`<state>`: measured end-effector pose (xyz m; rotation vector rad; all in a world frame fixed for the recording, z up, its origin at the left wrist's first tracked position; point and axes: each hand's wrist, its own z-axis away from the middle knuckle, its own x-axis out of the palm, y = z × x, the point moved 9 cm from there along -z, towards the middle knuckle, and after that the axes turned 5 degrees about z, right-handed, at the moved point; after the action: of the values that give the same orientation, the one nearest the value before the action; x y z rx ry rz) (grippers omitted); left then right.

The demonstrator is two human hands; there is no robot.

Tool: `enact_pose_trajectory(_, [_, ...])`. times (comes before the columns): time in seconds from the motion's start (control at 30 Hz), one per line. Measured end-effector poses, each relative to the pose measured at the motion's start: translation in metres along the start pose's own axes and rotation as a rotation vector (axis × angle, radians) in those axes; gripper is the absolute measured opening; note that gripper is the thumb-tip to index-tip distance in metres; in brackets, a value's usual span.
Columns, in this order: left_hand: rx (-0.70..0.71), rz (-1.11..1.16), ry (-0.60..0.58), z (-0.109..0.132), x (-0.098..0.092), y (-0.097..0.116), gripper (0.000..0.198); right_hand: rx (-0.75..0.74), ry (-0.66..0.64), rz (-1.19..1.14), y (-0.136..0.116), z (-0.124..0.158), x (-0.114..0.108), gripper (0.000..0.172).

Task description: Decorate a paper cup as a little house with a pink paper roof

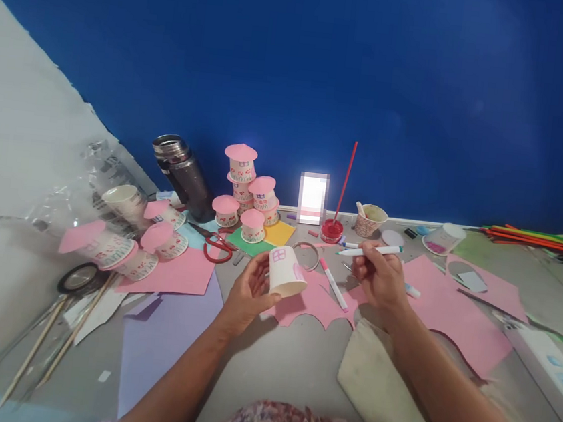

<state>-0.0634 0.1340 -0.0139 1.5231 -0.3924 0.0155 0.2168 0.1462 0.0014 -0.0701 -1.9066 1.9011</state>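
My left hand point(248, 293) grips a white paper cup point(286, 280), tilted with its wide rim toward me. A purple window and part of a pink shape are drawn on the cup's side. In my right hand point(380, 275) is a marker point(370, 251) with a green tip pointing left toward the cup, apart from it. Between the hands, a pink marker point(334, 285) lies on scalloped pink paper point(306, 307). A roll of tape point(307, 257) sits just behind the cup.
Decorated cups with pink cone roofs point(241, 153) stand stacked at the back, beside a dark flask point(184, 177). Red scissors point(218, 250) lie left of centre. A red jar point(332, 230) holds a tall stick. A power strip point(547, 366) lies at right.
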Motion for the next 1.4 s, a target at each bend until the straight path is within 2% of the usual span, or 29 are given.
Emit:
enact_pose_trajectory(0.13, [0.102,-0.096,-0.026,0.002,0.006,0.014,0.075,-0.039,0.028,-0.024,-0.021,-0.009,0.009,0.047])
enact_pose_trajectory(0.23, [0.113,-0.129,0.007,0.002,0.003,0.015,0.076,-0.068,0.055,-0.035,-0.046,-0.002,0.012,0.043])
enact_pose_trajectory(0.33, [0.117,-0.086,0.008,0.002,0.000,0.013,0.078,-0.126,-0.024,-0.072,-0.058,0.012,0.033,0.033])
enact_pose_trajectory(0.4, [0.095,-0.024,-0.010,0.001,-0.001,0.008,0.080,-0.118,-0.054,-0.089,-0.044,0.022,0.047,0.035])
enact_pose_trajectory(0.47, [0.043,0.033,-0.028,0.001,-0.002,0.002,0.084,-0.082,-0.053,-0.071,-0.020,0.028,0.055,0.039])
enact_pose_trajectory(0.57, [0.008,0.068,-0.045,0.002,-0.001,-0.002,0.086,-0.048,-0.041,-0.064,0.008,0.030,0.052,0.041])
enact_pose_trajectory(0.63, [0.007,0.081,-0.065,0.003,0.002,-0.003,0.087,-0.050,-0.050,-0.045,0.014,0.029,0.046,0.037])
enact_pose_trajectory(0.7, [-0.023,0.125,-0.099,0.003,0.007,-0.007,0.086,-0.095,-0.111,0.033,0.009,0.026,0.043,0.038])
enact_pose_trajectory(0.77, [-0.073,0.187,-0.126,0.004,0.012,-0.012,0.088,-0.159,-0.244,0.153,0.001,0.027,0.049,0.047])
enact_pose_trajectory(0.9, [-0.162,0.262,-0.135,0.006,0.017,-0.018,0.098,-0.279,-0.532,0.369,-0.005,0.037,0.069,0.089])
enact_pose_trajectory(0.97, [-0.176,0.278,-0.116,0.006,0.016,-0.018,0.099,-0.349,-0.611,0.481,-0.005,0.043,0.077,0.100])
enact_pose_trajectory(1.13, [-0.164,0.280,-0.123,0.006,0.016,-0.017,0.096,-0.474,-0.626,0.688,-0.002,0.049,0.083,0.094])
enact_pose_trajectory(1.23, [-0.071,0.174,-0.172,0.006,0.011,-0.009,0.099,-0.550,-0.637,0.810,-0.004,0.051,0.084,0.089])
enact_pose_trajectory(1.33, [0.073,-0.134,-0.185,0.007,0.003,0.006,0.096,-0.657,-0.661,0.952,-0.008,0.057,0.088,0.081])
enact_pose_trajectory(1.4, [0.108,-0.362,-0.200,0.009,0.002,0.013,0.092,-0.712,-0.692,1.003,-0.009,0.063,0.093,0.079])
